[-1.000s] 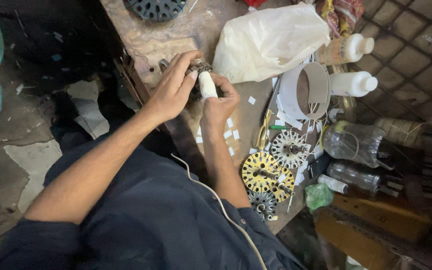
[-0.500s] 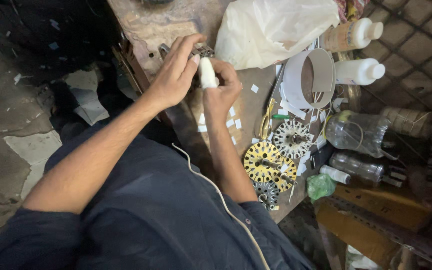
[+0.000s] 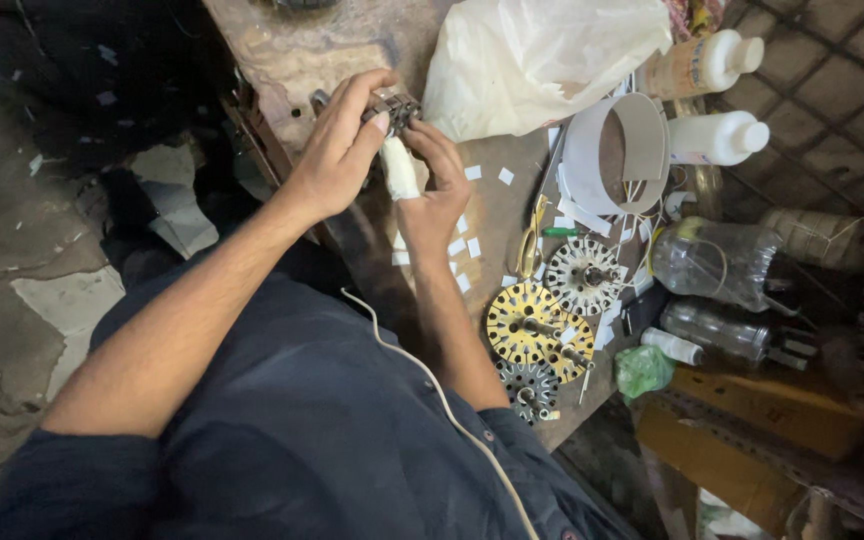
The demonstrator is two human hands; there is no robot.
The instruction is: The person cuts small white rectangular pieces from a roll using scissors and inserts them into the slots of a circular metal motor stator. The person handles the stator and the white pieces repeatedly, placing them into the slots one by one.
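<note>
Head view: the left hand [image 3: 337, 160] reaches in over the worn table [image 3: 302, 60], its grip pinched on a small metal part [image 3: 395, 106] held just above the table's surface. The right hand [image 3: 432, 190] meets it from below, a white-wrapped finger [image 3: 399, 168] pressed to the part; its grip seems closed on it too, though the fingers hide the contact. Further right lie a white plastic bag [image 3: 532, 55], yellow slotted discs [image 3: 532, 325] and two white bottles [image 3: 717, 100].

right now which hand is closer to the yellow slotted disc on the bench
Right. The right hand is just above the yellow slotted disc in the picture; the left hand is farther off, up and left.
</note>
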